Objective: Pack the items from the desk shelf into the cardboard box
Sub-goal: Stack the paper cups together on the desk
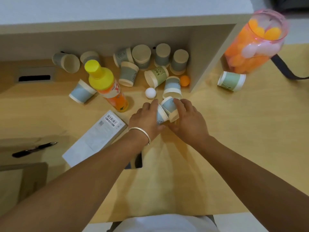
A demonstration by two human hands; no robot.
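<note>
Below, pale wooden desk (234,131), shelf alcove (197,47) strewn with paper cups (142,56). Centrally, left hand (145,119) and right hand (189,121), fingers curled around two blue cups (167,109), pressing them together.

Both hands (168,121) around blue cups (167,108) — seemingly two

Toppled cups (142,64) and a bottle (107,86) crowd the shelf (202,52) opening.

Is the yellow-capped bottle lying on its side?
No, the yellow-capped bottle stands upright on the desk, left of the white ball.
</note>
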